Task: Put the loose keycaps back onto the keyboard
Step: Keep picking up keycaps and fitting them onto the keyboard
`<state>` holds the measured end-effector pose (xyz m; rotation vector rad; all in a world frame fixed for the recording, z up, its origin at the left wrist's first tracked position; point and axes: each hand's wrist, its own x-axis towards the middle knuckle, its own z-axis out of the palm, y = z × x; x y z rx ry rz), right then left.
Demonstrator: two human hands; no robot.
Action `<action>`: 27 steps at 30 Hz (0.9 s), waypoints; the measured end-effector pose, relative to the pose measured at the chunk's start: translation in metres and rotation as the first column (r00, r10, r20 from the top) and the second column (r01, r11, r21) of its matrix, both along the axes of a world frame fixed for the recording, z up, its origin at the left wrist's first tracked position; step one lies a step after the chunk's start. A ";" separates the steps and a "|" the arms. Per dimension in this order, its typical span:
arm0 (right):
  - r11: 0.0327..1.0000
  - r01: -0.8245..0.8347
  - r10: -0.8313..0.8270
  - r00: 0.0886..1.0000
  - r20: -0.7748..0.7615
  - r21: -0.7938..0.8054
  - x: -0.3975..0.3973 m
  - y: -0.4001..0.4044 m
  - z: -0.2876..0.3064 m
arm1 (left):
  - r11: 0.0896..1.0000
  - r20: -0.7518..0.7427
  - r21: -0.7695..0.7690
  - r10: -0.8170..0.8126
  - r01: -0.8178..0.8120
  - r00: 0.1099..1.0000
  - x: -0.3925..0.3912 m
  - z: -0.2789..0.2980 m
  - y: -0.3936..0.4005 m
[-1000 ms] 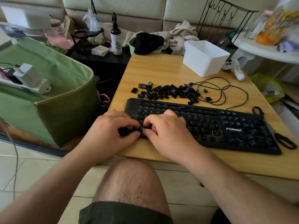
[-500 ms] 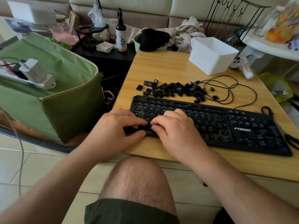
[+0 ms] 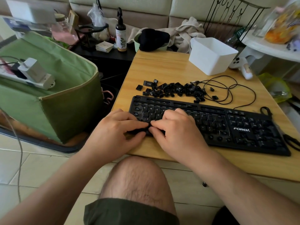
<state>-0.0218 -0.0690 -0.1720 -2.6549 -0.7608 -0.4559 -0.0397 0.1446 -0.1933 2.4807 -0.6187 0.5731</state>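
Both hands, the left hand (image 3: 113, 135) and right hand (image 3: 177, 132), meet fingertip to fingertip on the keyboard (image 3: 211, 125) near the table's (image 3: 162, 67) front-left corner, seemingly pinching one keycap, while the loose keycaps (image 3: 175, 90) behind look light, rigid, slippery, best gripped by their sides.

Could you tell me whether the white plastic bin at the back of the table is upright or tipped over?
Upright: the white bin sits on its base on the table, its open rim facing up. Its contents cannot be seen.

The keyboard (image 3: 211, 125) is black with white lettering, and the loose keycaps (image 3: 175, 90) are black too, on a light yellow-brown wood-grain bench (image 3: 162, 69). A white bin (image 3: 212, 56) stands on it; a green fabric bag (image 3: 53, 88) with tan trim is beside it.
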 end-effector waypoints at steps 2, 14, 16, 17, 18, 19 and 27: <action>1.000 0.013 -0.013 1.000 0.002 0.003 0.001 0.002 0.000 | 1.000 -0.008 -0.001 -0.003 0.003 1.000 0.000 0.000 0.001; 0.998 -0.044 0.045 0.999 0.016 -0.044 0.007 0.007 0.004 | 1.000 -0.002 -0.001 -0.008 0.008 1.000 0.002 -0.001 0.001; 0.999 -0.034 0.035 0.998 -0.045 0.014 0.007 0.007 0.003 | 1.000 -0.003 -0.008 -0.011 0.011 1.000 0.002 -0.001 0.002; 0.999 -0.030 0.033 0.997 -0.075 0.037 0.007 0.008 0.003 | 1.000 -0.004 -0.009 -0.013 0.013 1.000 0.003 -0.001 0.002; 0.997 -0.025 0.032 0.994 -0.109 0.067 0.008 0.008 0.002 | 1.000 -0.008 -0.008 -0.015 0.015 1.000 0.003 -0.001 0.002; 0.994 -0.014 0.031 0.987 -0.156 0.108 0.009 0.009 0.002 | 1.000 -0.014 -0.007 -0.019 0.019 1.000 0.003 -0.001 0.002; 0.995 0.052 -0.019 0.936 -0.350 0.087 0.017 0.008 0.009 | 1.000 -0.058 -0.012 -0.025 0.024 0.998 0.000 0.003 0.001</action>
